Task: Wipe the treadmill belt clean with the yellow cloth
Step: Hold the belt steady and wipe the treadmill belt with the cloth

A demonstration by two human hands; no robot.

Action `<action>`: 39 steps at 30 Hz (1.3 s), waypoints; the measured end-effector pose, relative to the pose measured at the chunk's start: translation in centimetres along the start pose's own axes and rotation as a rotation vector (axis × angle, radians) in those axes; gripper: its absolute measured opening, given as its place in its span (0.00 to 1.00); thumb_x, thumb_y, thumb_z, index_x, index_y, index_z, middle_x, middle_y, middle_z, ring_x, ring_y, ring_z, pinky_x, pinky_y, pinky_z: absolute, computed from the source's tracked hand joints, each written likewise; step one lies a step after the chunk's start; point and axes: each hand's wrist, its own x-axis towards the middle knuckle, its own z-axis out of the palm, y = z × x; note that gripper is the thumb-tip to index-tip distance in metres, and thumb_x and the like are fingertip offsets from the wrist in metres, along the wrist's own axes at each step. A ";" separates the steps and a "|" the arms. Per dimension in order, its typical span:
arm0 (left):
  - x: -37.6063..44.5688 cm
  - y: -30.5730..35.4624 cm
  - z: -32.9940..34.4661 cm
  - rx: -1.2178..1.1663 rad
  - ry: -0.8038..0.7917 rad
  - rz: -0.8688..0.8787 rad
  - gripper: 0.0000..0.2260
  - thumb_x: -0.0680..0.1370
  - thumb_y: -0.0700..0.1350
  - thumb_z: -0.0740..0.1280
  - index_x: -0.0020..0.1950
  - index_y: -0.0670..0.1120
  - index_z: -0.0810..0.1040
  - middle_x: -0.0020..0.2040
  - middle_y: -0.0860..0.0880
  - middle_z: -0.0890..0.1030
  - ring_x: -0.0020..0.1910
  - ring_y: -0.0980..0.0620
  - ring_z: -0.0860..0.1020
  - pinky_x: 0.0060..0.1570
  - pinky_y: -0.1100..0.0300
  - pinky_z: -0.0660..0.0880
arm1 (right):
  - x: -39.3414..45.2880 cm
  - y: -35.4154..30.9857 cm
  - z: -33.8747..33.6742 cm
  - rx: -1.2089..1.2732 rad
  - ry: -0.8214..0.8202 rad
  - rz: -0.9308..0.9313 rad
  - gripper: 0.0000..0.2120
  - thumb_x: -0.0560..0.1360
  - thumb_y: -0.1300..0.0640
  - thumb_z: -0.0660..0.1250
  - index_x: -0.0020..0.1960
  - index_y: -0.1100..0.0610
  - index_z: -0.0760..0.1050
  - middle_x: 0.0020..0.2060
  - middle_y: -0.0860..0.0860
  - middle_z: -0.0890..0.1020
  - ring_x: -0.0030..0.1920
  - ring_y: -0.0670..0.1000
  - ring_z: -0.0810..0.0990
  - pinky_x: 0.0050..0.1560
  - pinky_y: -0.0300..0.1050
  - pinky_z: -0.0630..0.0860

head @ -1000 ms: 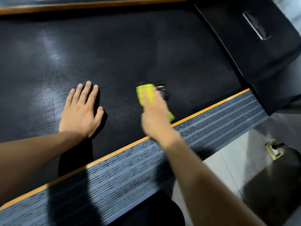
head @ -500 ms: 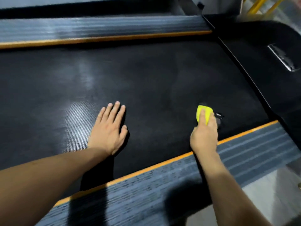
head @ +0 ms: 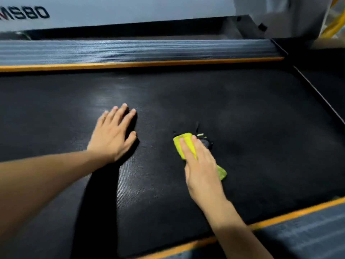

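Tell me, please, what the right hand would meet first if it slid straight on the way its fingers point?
Only bare treadmill belt lies ahead of the right hand and its yellow cloth; the first thing it would probably meet is the far orange-edged side rail.

One text only: dark block characters on the pale grey panel (head: 115, 10) behind the far ribbed side rail, top left corner. They appear upside down or mirrored from this viewpoint and look like "MS80" (head: 28, 14). The start is cut off by the frame edge, with a reddish stroke just before the M. No other readable labels, numbers or signs.
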 end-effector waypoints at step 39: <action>2.6 -3.7 0.9 -0.049 0.010 -0.083 0.37 0.82 0.63 0.47 0.83 0.40 0.48 0.84 0.41 0.48 0.83 0.46 0.45 0.81 0.45 0.46 | 25.6 -0.6 4.2 -0.073 0.142 0.317 0.28 0.74 0.59 0.57 0.74 0.54 0.67 0.73 0.58 0.68 0.69 0.61 0.68 0.67 0.54 0.66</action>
